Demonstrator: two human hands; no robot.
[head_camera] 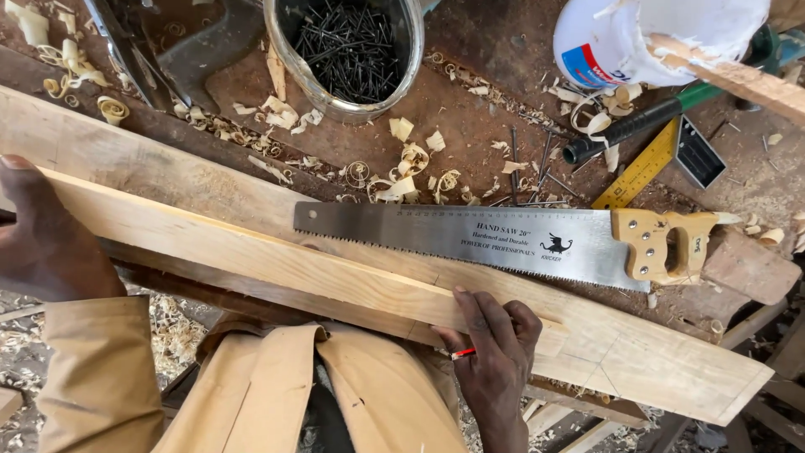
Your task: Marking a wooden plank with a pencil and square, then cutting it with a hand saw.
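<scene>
Risks first. The narrow strip (251, 252) lies loose on the wide plank (637, 361), running from 9 o'clock toward 4; neither looks clamped, so if either hand eases off, the strip could slide or pivot. The hand saw (503, 239) rests flat on the plank w/ teeth facing the strip, just beside the right hand's (495, 352) fingertips; a skid that way would prob. meet the teeth. Pencil (463, 354) could slip from the palm.

Pose: right hand at 5 o'clock, fingers pressed down on the strip's edge, a red-tipped pencil tucked under them; grip is a press, not a wrap. Left hand (46, 235) at 9 o'clock, palm over the strip's end; can't tell if its fingers curl under. Nail tin (352, 50) at 12 o'clock on the tabletop (470, 101), shavings all round.
</scene>
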